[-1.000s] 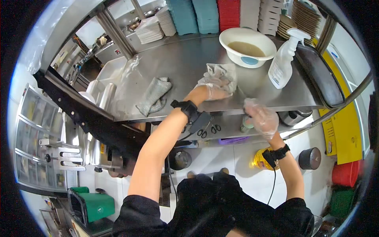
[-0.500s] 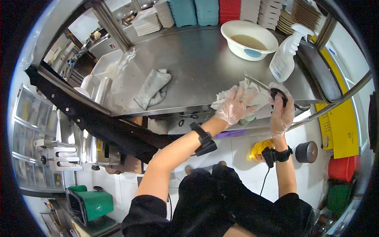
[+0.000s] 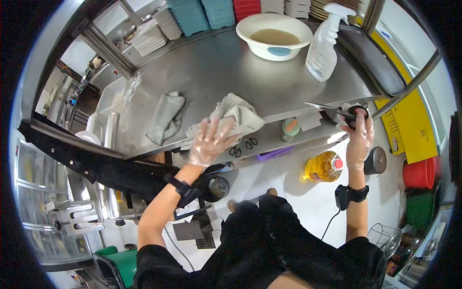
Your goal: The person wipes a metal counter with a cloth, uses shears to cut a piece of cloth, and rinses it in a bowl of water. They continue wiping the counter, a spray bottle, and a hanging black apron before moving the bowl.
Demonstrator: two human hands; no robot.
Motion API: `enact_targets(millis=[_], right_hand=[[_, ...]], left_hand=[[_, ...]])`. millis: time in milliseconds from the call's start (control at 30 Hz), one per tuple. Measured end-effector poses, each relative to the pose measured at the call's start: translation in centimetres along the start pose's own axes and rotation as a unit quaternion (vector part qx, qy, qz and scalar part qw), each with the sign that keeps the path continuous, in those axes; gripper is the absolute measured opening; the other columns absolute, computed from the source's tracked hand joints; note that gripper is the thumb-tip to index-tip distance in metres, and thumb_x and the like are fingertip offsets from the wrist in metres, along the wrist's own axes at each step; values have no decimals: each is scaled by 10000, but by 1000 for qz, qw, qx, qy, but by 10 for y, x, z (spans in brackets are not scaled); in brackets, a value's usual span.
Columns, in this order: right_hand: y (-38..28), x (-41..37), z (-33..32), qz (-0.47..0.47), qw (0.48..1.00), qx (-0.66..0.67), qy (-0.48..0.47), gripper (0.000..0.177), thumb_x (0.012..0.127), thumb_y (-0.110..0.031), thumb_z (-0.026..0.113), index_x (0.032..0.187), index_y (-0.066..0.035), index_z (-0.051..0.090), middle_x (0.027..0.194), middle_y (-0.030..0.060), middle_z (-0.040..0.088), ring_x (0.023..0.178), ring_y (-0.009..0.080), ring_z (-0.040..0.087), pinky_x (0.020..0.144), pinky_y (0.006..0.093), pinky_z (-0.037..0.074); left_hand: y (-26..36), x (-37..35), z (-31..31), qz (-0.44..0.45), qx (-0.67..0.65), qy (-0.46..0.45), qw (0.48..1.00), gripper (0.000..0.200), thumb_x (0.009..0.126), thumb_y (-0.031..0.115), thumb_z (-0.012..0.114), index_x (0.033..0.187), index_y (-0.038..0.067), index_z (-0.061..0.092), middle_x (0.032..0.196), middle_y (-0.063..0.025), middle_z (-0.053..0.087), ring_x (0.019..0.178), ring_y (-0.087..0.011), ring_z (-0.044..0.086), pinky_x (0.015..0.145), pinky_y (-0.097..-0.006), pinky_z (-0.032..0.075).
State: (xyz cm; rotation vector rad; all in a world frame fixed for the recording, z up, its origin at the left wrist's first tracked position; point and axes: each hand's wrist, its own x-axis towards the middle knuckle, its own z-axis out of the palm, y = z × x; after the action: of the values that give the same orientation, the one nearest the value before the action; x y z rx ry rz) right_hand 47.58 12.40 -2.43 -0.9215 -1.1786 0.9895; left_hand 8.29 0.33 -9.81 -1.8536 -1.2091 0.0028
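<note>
My left hand [image 3: 211,142], in a clear plastic glove, holds a whitish cloth [image 3: 243,113] at the counter's front edge. Its fingers lie over the cloth, and the thumb side is partly hidden. On the right, my gloved right hand [image 3: 358,139] grips a pair of scissors [image 3: 355,117] by the black handles. The blades point left, apart from the cloth, over the counter edge. Behind the scissors stands a white spray bottle [image 3: 323,50]. A crumpled grey cloth [image 3: 166,118] lies on the counter left of my left hand.
A white basin [image 3: 274,50] of cloudy liquid stands at the back of the steel counter [image 3: 207,67]. Several stacked containers line the rear. Below are more scissors [image 3: 250,143] and a jar [image 3: 290,129] on a shelf, and an oil bottle [image 3: 325,167] on the floor.
My left hand has moved left with the cloth, away from the scissors. My right hand has shifted right and slightly down with the scissors. The camera view has also shifted.
</note>
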Motion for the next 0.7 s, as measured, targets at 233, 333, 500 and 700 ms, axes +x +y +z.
enact_targets(millis=[233,333,500,700], right_hand=[[22,-1,-9,-125,967,-217,-52,391,967,69,516,1353,7,510,1230,116,484,1102,272,672,806,285,582],[36,-3,-7,-114,969,-215,-44,506,881,151,590,1359,3,516,1206,137,515,1063,247,658,833,290,563],[38,-8,-9,-22,992,-124,2,482,877,139,607,1337,24,522,1121,133,561,1056,231,654,852,299,542],[20,-16,-15,201,949,234,71,310,1006,-179,616,1258,-9,558,1073,63,567,1058,181,630,850,249,491]], left_hand=[[75,111,5,33,-14,-61,998,574,986,413,415,1545,331,316,1662,-100,139,1505,-403,186,1217,-618,133],[118,177,17,14,-45,1,999,627,922,365,488,1530,352,333,1614,-120,271,1460,-403,308,1199,-634,163],[114,225,2,-40,-263,8,964,535,885,313,551,1416,363,506,1434,-112,518,1380,-368,430,1148,-558,288],[46,166,-13,-171,-366,-91,910,550,881,435,573,1401,260,538,1502,-110,464,1411,-300,412,1158,-480,313]])
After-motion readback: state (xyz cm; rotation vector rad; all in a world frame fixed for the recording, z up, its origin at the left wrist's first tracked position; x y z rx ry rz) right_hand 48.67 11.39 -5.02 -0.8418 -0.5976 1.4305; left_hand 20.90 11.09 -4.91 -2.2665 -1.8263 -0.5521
